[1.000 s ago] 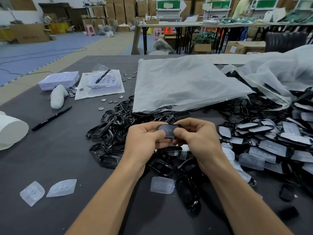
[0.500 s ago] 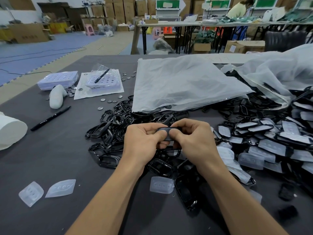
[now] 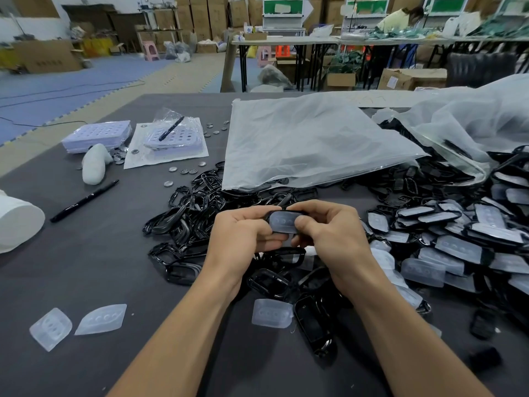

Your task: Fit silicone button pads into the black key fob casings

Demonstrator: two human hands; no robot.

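Fingers (image 3: 305,224) of both hands are curled around one black casing (image 3: 286,212), in the head view: the left hand (image 3: 243,233) grips its left end, the right hand (image 3: 329,233) its right end, and both thumbs press on the silicone pad (image 3: 282,224) that lies in the casing between them. Its near edge seems not fully seated. To do it well, hold the casing steady and walk the thumbs along the rim until the bumps sit in their holes. Below the fingers a spare pad (image 3: 272,313) lies on the surface (image 3: 86,282); left of them are empty casings (image 3: 194,213), right of them fitted ones (image 3: 458,247).
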